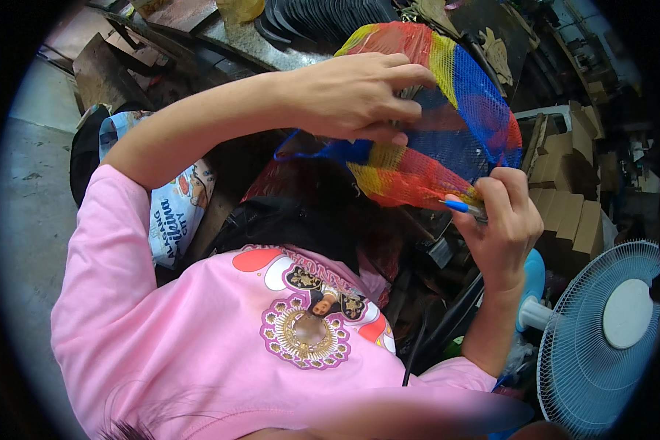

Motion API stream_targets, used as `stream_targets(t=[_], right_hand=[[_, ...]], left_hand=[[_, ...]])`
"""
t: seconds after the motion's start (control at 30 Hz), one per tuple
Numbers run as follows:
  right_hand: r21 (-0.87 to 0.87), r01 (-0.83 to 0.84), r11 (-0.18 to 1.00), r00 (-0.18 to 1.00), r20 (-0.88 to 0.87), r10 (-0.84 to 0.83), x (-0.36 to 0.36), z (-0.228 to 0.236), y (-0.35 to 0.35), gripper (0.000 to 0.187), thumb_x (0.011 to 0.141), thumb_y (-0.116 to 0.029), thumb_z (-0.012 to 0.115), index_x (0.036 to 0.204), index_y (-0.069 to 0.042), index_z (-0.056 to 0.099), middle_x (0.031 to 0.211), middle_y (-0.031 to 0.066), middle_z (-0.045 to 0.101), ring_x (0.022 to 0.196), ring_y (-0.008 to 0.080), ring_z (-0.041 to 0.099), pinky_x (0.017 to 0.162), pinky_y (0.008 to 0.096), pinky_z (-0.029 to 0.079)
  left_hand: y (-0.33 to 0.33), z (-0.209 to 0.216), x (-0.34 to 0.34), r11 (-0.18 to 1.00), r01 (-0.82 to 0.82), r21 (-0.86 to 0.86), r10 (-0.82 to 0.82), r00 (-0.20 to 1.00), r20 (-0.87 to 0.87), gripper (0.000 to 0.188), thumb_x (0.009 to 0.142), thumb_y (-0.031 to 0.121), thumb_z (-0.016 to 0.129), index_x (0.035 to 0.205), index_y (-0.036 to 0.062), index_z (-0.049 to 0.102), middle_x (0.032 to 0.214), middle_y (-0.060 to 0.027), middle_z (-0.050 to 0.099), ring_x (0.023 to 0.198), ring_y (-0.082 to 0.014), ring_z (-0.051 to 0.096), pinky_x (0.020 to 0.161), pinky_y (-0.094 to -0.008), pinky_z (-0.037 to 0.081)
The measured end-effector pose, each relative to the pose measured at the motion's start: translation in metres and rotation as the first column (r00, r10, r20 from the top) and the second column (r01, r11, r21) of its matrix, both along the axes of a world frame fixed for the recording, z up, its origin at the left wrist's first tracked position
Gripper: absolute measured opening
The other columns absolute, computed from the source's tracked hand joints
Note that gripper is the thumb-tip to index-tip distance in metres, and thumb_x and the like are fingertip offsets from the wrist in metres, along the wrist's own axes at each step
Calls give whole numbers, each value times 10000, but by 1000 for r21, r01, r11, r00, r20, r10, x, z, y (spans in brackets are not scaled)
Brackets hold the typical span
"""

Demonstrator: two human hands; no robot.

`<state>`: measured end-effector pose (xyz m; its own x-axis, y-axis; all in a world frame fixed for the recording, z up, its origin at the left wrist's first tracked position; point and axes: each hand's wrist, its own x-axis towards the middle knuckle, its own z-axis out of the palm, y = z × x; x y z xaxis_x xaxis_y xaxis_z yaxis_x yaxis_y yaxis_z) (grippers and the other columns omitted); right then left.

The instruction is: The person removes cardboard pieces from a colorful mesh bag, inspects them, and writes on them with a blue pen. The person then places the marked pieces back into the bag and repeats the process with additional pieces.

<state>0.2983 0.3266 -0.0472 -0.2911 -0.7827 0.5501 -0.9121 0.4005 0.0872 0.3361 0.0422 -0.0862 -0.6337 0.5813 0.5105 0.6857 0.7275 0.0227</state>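
A mesh bag (pixel 480 92) in red, yellow and blue spreads out in front of me, its netting forming a wide loop. My left hand (pixel 367 95) reaches across the loop from the left, fingers bent and apart, the thumb close to the lower band of netting. Whether those fingertips hook any mesh, I cannot tell. At the loop's lower right corner, my right hand (pixel 507 209) is closed round a blue-tipped pen (pixel 458 206), its thin point aimed left over the red netting. The index finger lies against the mesh edge. A blue cord (pixel 290 155) trails from the bag's left end.
Behind the bag, a stack of dark curved pieces (pixel 323 18) lies on a worktable (pixel 235 40). Cardboard boxes (pixel 565 213) stand to the right, above a light-blue fan (pixel 601 330). A printed bag (pixel 180 213) hangs below my left arm. A glove (pixel 497 55) lies at the far right.
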Motion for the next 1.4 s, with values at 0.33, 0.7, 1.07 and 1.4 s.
stream_targets(t=[0.33, 0.7, 1.07, 1.4], right_hand=[[-45, 418, 907, 570, 791, -224, -43, -48, 35, 174, 1000, -193, 571, 1038, -27, 532, 915, 25, 551, 823, 110, 482, 760, 256, 440], [126, 325, 937, 512, 810, -287, -18, -58, 30, 1018, 710, -482, 815, 1529, -205, 277, 1321, 184, 548, 1153, 372, 591, 937, 434, 486], [-269, 436, 859, 340, 933, 119, -28, -71, 15, 351, 835, 96, 641, 1166, -10, 594, 1081, 22, 618, 869, 80, 594, 779, 245, 489], [-616, 257, 745, 596, 708, 379, -66, 55, 38, 312, 910, -164, 673, 1177, -41, 570, 1031, 88, 652, 839, 148, 669, 702, 286, 588]], left_hand=[[-15, -15, 20, 878, -364, 311, 242, 898, 368, 538, 862, 388, 698, 1264, 90, 501, 1135, -143, 571, 1056, -346, 589, 878, -414, 497], [41, -39, -26, 984, -67, 165, 33, 978, 205, 513, 782, 283, 751, 1221, 98, 561, 1050, -140, 538, 992, -340, 553, 822, -429, 479], [16, -21, -87, 808, 10, 589, -37, 999, 35, 173, 952, 166, 575, 973, 6, 636, 862, -122, 622, 806, -298, 634, 719, -350, 508], [8, -52, -96, 854, -85, 513, 172, 977, -125, 141, 916, 200, 601, 878, 66, 579, 803, -80, 559, 746, -278, 608, 632, -370, 491]])
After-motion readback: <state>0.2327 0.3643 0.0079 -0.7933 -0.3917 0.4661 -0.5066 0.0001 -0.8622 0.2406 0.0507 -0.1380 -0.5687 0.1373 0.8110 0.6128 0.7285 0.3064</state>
